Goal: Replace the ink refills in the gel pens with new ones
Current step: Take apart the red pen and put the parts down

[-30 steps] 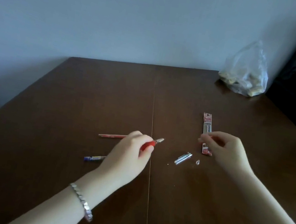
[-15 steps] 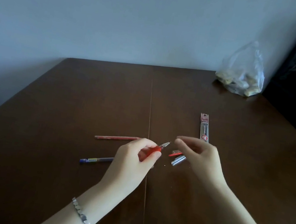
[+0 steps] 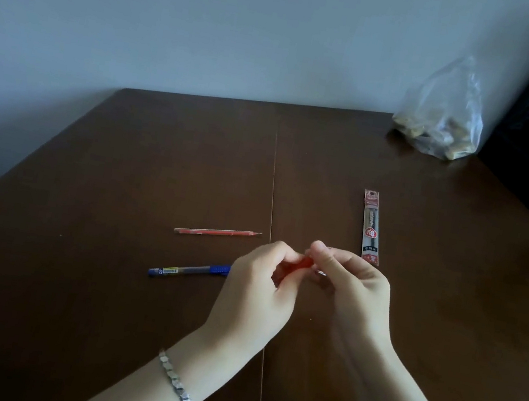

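A red pen [image 3: 298,264] is pinched between the fingers of the left hand [image 3: 256,289] and right hand [image 3: 350,292]; a refill is sealed inside its packet [image 3: 371,227].

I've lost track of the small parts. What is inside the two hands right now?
Between the left hand and right hand only a short red pen grip shows, plus a silvery glint under the right fingers. The rest of that pen is covered.
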Action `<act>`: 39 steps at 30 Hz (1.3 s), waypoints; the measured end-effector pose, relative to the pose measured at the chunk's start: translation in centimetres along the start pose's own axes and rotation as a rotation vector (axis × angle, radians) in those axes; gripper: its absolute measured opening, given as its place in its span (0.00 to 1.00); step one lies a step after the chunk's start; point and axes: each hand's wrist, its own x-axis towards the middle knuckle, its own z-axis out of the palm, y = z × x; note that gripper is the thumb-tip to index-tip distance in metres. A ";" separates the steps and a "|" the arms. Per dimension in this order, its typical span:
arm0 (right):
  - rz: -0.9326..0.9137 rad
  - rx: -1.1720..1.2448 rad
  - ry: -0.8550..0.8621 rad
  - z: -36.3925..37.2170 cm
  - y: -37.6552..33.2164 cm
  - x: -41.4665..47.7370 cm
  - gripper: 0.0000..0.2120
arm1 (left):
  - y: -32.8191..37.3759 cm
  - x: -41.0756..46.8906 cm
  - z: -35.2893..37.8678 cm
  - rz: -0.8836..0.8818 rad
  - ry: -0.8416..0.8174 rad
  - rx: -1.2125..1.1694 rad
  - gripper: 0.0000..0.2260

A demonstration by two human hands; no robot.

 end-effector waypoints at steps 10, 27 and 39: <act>0.002 -0.024 -0.251 -1.4 -1.0 -0.5 0.14 | 1.0 0.6 -0.4 -0.111 -0.088 -0.092 0.04; 0.099 -0.073 -0.305 -2.4 -0.5 -0.5 0.11 | 0.5 -0.1 -0.3 -0.043 -0.106 0.020 0.04; 0.127 -0.107 -0.275 -2.7 -0.5 -0.1 0.05 | 0.4 -0.3 -0.7 -0.049 -0.162 0.061 0.06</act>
